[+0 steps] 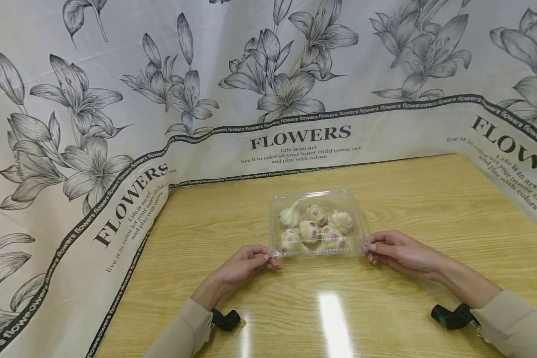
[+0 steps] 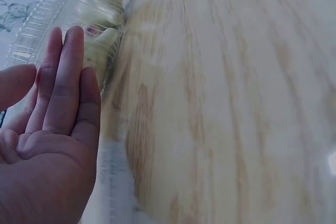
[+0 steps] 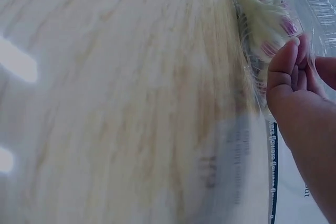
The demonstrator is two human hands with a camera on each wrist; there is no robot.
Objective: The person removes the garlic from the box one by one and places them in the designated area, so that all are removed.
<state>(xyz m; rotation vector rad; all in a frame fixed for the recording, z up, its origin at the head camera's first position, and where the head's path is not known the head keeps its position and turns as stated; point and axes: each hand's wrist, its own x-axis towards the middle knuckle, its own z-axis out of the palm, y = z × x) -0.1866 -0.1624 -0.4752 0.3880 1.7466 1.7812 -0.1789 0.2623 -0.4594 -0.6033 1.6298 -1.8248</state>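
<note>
A clear plastic clamshell box [image 1: 318, 252] holds several garlic bulbs [image 1: 340, 220], whitish with purple patches. It sits on the wooden table, its lid down over the bulbs. At the box's near left corner my left hand [image 1: 248, 266] pinches the rim between thumb and fingers; the left wrist view shows its other fingers [image 2: 65, 87] fairly straight alongside the box. My right hand [image 1: 400, 253] pinches the rim at the near right corner. Its fingers [image 3: 283, 69] are curled in the right wrist view, close against the clear side wall.
The light wooden table [image 1: 206, 219] has bright reflections near its front. A white curtain [image 1: 295, 144] printed with grey flowers and lettering stands along the back and both sides. Dark wrist devices [image 1: 225, 319] show at both sleeves.
</note>
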